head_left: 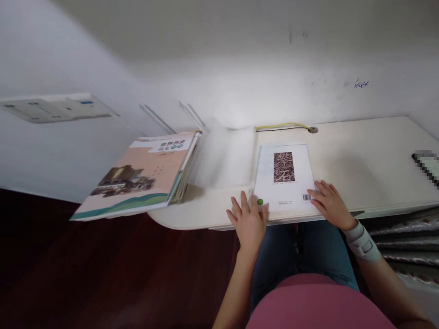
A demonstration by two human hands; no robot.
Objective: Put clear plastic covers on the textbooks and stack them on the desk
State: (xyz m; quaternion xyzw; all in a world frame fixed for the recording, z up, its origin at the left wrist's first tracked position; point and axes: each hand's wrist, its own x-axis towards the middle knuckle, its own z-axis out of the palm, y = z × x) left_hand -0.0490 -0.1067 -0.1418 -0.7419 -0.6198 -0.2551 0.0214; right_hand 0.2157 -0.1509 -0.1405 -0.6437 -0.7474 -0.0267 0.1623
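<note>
White booklet (284,178) flat on desk (360,155) at front edge, between hands. Left hand (249,219) open, fingers spread at lower-left corner; right hand (331,203) open, flat on lower-right corner. Textbook stack (144,176) well left, overhanging desk.

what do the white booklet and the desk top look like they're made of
White booklet: paper, seemingly a matte card cover; it lies flat and carries a printed picture and barcode. Desk top: smooth cream laminate or painted board, faintly glossy; I cannot tell which.

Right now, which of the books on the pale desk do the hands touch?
The flat white book with the brown patterned square, between the left hand and right hand at its near corners. The peach-covered textbook tops a separate stack, untouched.
</note>
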